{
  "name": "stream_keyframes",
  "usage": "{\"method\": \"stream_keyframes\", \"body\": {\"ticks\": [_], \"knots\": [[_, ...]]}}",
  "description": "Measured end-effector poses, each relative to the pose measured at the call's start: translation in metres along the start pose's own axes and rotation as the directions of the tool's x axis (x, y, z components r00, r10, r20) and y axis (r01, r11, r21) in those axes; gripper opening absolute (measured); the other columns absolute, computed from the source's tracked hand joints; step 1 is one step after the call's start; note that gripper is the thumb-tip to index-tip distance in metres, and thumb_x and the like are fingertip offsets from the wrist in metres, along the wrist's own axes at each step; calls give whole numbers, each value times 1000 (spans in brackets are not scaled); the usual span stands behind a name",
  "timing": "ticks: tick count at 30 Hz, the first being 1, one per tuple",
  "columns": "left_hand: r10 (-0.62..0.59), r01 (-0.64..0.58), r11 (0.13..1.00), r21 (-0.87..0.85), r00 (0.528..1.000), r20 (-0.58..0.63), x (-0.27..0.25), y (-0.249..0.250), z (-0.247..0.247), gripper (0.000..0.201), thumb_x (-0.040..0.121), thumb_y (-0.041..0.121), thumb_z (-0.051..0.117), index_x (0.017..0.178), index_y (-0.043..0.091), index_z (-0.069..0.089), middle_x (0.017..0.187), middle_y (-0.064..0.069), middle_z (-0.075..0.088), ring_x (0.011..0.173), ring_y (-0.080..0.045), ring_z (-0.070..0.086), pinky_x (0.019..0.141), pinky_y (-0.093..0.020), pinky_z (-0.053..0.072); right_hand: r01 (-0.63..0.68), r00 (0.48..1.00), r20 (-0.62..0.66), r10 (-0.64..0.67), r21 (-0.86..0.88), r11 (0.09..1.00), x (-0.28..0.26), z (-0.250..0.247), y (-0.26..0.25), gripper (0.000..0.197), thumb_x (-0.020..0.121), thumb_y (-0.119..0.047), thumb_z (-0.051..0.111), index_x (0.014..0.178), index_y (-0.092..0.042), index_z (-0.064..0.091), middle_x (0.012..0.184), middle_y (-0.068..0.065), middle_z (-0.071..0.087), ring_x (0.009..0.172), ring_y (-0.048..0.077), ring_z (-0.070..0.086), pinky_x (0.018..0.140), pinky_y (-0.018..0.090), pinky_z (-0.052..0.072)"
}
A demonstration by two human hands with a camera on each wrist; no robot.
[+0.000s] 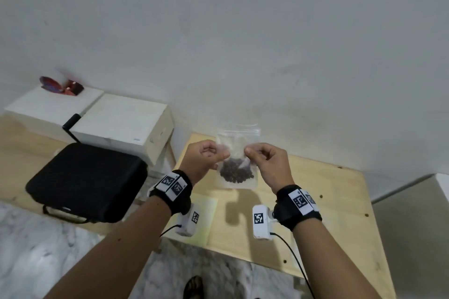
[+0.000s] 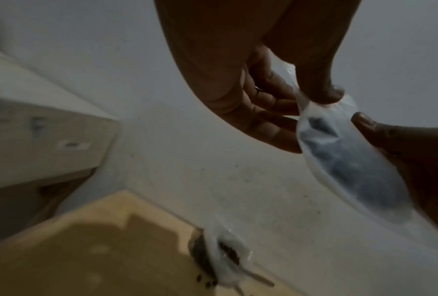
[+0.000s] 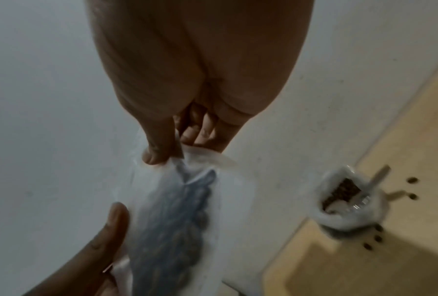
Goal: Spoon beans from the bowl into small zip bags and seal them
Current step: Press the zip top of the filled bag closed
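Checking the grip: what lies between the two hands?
Head view: the zip bag of beans, pinched by left hand and right hand.

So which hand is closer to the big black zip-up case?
Left. The left hand is just right of the black zippered case, pinching the clear bag of beans. The right hand pinches the bag's far side.

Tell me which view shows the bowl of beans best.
The right wrist view: the bowl stands on the table with its spoon and dark beans visible. The left wrist view shows it small and blurred. The head view does not show it.
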State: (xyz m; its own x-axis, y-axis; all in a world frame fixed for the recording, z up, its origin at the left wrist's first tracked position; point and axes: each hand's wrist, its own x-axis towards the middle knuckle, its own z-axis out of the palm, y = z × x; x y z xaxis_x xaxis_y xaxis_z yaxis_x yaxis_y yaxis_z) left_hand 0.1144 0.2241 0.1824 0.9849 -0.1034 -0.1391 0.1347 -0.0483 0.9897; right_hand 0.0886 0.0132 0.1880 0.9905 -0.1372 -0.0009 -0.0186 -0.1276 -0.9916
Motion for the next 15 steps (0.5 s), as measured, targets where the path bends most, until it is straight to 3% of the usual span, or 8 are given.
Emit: {"method": "stream_keyframes", "body": {"ticks": [4, 6, 9, 11, 13, 15], "knots": [[-77, 76, 997, 28, 997, 14, 0, -45, -23, 16, 85, 2, 83, 78, 3, 69, 68, -5, 61, 61, -14, 63, 57, -26, 58, -138, 990, -47, 136, -36, 990, -8, 32, 51, 8, 85, -22, 85, 87, -14, 81, 81, 6, 78, 70, 12, 66, 73, 27, 55], [-136, 134, 989, 60, 990, 24, -4, -72, -24, 15, 83, 0, 84, 77, 6, 71, 68, -2, 63, 60, -12, 62, 58, -24, 57, -221, 972, -84, 218, -37, 975, -20, 37, 78, 8, 85, -21, 85, 87, -14, 81, 79, 4, 78, 68, 12, 66, 71, 29, 55], [-263, 257, 962, 91, 963, 56, -12, -120, -19, 14, 84, -1, 83, 82, 10, 75, 81, -7, 74, 76, -27, 73, 71, -40, 65, -375, 921, -136, 364, -60, 925, -44, 35, 124, 10, 84, -23, 86, 86, -14, 82, 79, 9, 78, 66, 16, 65, 72, 35, 58], [-337, 322, 936, 142, 937, 92, -20, -152, -9, 19, 87, -1, 80, 83, 16, 74, 91, -12, 76, 81, -30, 75, 79, -49, 65, -456, 885, -157, 438, -103, 884, -61, 30, 152, 16, 84, -27, 86, 85, -12, 81, 78, 14, 76, 64, 18, 64, 72, 39, 57], [-400, 381, 908, 173, 913, 88, -29, -179, 3, 18, 88, 0, 80, 86, 16, 72, 102, -18, 76, 77, -24, 75, 78, -44, 65, -518, 852, -177, 493, -146, 843, -78, 24, 177, 29, 85, -31, 85, 82, -3, 76, 73, 17, 73, 61, 16, 62, 70, 37, 55], [-447, 430, 882, 190, 893, 55, -35, -201, 13, 16, 85, 1, 83, 88, 14, 74, 100, -16, 77, 69, -20, 75, 70, -37, 66, -559, 825, -207, 526, -168, 812, -90, 22, 197, 34, 85, -31, 84, 74, -2, 70, 69, 15, 70, 60, 16, 61, 70, 37, 54]]}}
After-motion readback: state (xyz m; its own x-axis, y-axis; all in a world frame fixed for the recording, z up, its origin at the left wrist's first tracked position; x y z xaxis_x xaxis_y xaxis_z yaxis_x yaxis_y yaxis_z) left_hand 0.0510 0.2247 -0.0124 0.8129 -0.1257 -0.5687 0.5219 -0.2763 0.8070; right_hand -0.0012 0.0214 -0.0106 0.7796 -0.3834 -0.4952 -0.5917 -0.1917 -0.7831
